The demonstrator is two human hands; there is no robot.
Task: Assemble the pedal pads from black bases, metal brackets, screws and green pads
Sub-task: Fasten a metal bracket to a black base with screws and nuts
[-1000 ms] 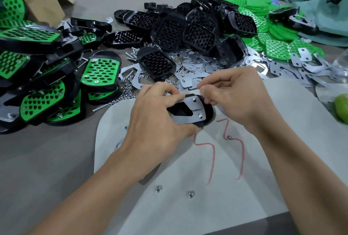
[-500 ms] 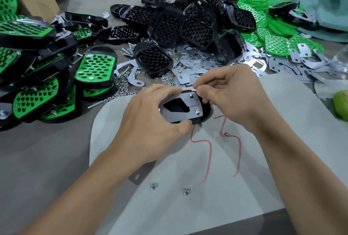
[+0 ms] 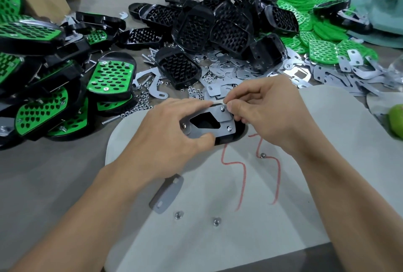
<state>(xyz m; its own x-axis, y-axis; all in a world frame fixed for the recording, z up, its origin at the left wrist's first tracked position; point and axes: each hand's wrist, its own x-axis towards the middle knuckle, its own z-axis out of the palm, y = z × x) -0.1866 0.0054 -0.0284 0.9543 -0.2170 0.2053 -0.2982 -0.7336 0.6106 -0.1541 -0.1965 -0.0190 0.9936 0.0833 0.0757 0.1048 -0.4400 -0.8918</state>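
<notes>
At frame centre the left hand [image 3: 165, 138] grips the black base [image 3: 225, 140] by its edges, metal bracket [image 3: 214, 132] facing up. The right hand [image 3: 268, 114] pinches narrowly at the upper-right screw [image 3: 222, 108] (any nut there is hidden). I judge the piece light and rigid, so hold it by the rim; the tiny hardware is likely to slip.

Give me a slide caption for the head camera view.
Left hand and right hand hold a metal bracket on a black base beside finished green pedals.
</notes>
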